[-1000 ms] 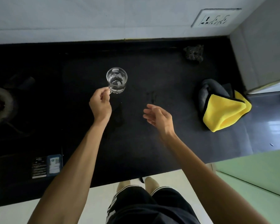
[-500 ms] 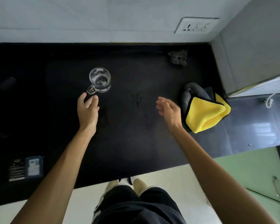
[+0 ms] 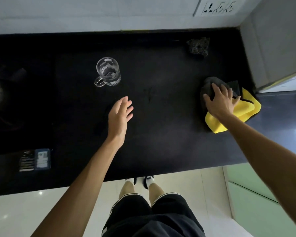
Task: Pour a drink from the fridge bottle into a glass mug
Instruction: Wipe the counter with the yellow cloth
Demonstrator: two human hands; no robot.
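We stand at the black counter (image 3: pixel 161 134) with the glass mug (image 3: pixel 108 71) upright on it, its handle turned toward us and to the left; it looks empty or nearly so, though the clear glass makes that hard to judge; no bottle is in view, so we take the pouring itself as not yet begun.

Our left hand (image 3: pixel 120 115) hovers over the counter, fingers loosely spread and holding nothing; the mug sits near it, beyond and a little left of the fingertips, apart from them. Our right hand (image 3: pixel 220 101) lies flat on the yellow and grey cloth (image 3: pixel 243 111) at the right end of the counter, fingers splayed wide across the grey fold; whether it presses, wipes or is about to gather the cloth we cannot tell. The mug is well apart from this hand.

The step in hand seems to be setting up: the mug is placed, the cloth is under our palm; the next move, as we judge it, calls for leaving the cloth, turning to the fridge (image 3: pixel 280 48) on our right, and fetching the bottle.
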